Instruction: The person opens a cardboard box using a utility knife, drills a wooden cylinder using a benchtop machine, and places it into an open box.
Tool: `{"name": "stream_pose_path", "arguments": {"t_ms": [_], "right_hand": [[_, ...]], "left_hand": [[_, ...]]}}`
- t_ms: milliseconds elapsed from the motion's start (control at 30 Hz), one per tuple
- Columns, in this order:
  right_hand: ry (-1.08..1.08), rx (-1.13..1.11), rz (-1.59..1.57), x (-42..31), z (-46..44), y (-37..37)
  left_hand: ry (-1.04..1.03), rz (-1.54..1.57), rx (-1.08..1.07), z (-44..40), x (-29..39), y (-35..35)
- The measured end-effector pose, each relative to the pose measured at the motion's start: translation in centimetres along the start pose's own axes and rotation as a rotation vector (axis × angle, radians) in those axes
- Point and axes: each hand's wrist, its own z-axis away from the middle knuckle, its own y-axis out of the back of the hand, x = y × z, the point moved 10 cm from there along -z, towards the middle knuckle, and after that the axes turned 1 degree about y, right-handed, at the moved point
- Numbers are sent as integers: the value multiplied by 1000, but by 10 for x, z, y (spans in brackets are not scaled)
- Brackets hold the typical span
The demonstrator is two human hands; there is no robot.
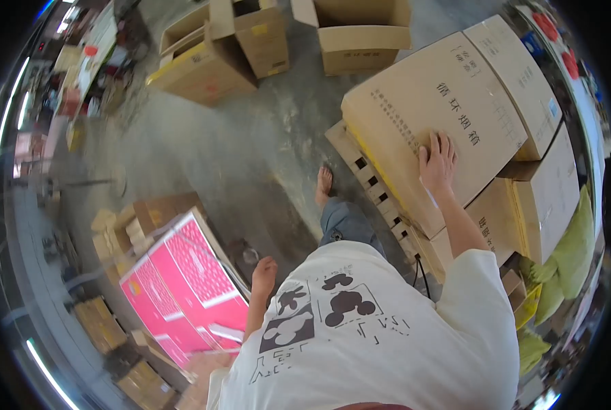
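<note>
My right hand (440,162) rests flat, fingers spread, on the top of a large brown cardboard box (414,96) printed with dark Chinese characters. That box lies on a stack at the right, with yellow tape along its near-left edge. Down at my left side hangs my left hand (264,273), its fingers curled in and no object showing in them. Close to its left stands a pink and white printed carton or sheet stack (182,287), apart from the hand.
Beside the taped box are another brown carton (517,75) and a lower carton (551,191). Green sacks (568,256) lie at the far right. Open cardboard boxes (360,51) stand ahead on the concrete floor (216,150). More cartons (100,324) sit at the lower left.
</note>
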Motion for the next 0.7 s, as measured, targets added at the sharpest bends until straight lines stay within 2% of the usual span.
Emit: {"name": "stream_pose_path", "arguments": {"t_ms": [167, 267, 300, 333, 367, 400, 433, 500, 633, 700], "right_hand": [[-65, -57, -18, -1, -16, 7], [-144, -116, -81, 5, 3, -5], [-195, -119, -91, 14, 3, -12], [-251, -163, -24, 24, 4, -27], [-316, -34, -62, 23, 4, -32], [-423, 79, -96, 16, -1, -28], [-579, 95, -169, 3, -13, -19], [-744, 235, -106, -24, -38, -12], [-732, 290, -83, -72, -91, -23], [-730, 248, -10, -87, -109, -18]], "left_hand": [[-58, -16, -169, -129, 118, 29], [-273, -152, -233, -204, 180, 57], [-249, -312, -214, -217, 219, 68], [-221, -219, -199, -245, 221, 72], [-377, -279, -228, -274, 228, 72], [-392, -367, -253, -304, 235, 70], [-315, -343, -310, -321, 256, 67], [-463, -449, -428, -358, 319, 45], [-598, -717, -577, -456, 411, 0], [-680, -741, -617, -462, 510, -25]]}}
